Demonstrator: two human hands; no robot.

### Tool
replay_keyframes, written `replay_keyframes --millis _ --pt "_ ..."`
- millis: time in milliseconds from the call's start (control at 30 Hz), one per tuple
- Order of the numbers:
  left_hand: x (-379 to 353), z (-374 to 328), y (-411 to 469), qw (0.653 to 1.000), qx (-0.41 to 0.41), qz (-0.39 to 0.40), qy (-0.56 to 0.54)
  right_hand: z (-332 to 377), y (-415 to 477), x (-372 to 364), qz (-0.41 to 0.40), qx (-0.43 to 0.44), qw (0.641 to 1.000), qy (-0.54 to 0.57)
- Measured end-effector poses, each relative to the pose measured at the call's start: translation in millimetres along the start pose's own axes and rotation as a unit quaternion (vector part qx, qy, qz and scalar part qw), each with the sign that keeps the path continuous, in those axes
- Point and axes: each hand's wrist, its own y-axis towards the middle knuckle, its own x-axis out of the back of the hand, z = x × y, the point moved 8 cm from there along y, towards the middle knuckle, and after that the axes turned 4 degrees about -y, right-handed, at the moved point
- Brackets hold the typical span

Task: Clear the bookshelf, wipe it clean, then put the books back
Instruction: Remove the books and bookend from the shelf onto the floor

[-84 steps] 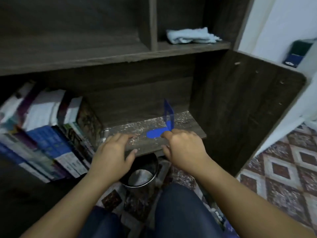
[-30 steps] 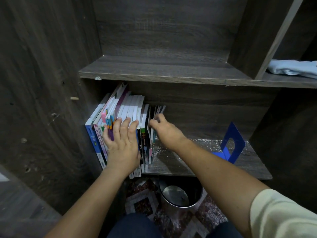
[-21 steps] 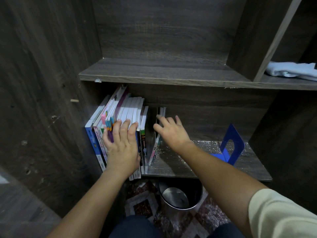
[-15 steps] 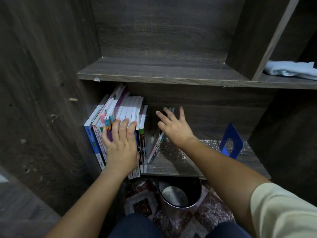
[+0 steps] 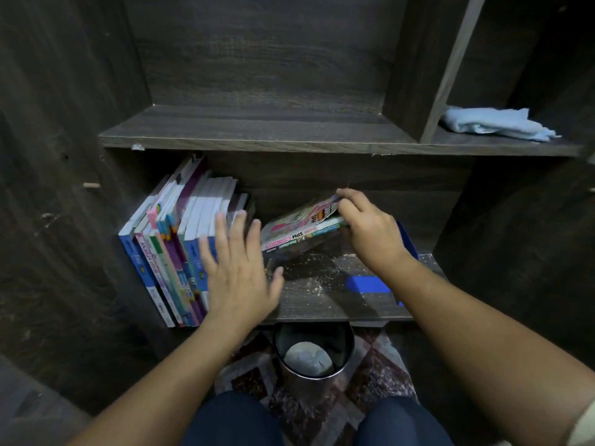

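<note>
You are keeping your left hand (image 5: 240,272) flat against the row (image 5: 180,252) standing at the left end of the lower shelf (image 5: 322,304). I think this is stopping the row from falling to the right while its neighbours are coming out. The fingers are lying straight and spread, so this grip is wide and holding nothing. It is only pressing on the spines, and blur is hiding how firmly.

Your right hand (image 5: 370,233) is holding a few books (image 5: 299,228) by their upper corner, with the fingers curling over the top edge. These books are leaning far to the right, apart from the row, and their lower edge seems to be resting on the dusty shelf. Probably you are tipping them out to clear the shelf.

The bookend (image 5: 367,283) is standing just behind your right wrist and supporting nothing. The cloth (image 5: 495,123) is waiting on the upper shelf at the right, so the wiping is not yet beginning. The bin (image 5: 314,352) is sitting under the shelf edge, likely for the dust.

Both forearms are reaching forward. The left palm is facing the spines and the right wrist is bending to the left.
</note>
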Motion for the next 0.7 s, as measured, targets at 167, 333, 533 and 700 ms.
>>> replay_keyframes --millis 167,333,533,700 --pt "-7 -35 19 0.993 -0.096 0.034 -0.059 -10 -20 34 -0.037 -0.007 0.999 0.025" --pt "-10 -56 31 0.989 -0.103 0.092 -0.059 -34 -40 46 0.015 -0.121 0.992 0.014" --pt "-3 -105 29 0.983 -0.150 0.103 -0.020 -33 -63 67 -0.003 -0.063 0.980 -0.189" --pt "7 -165 16 0.971 -0.215 0.107 -0.014 -48 -91 62 0.160 -0.100 0.956 -0.225"
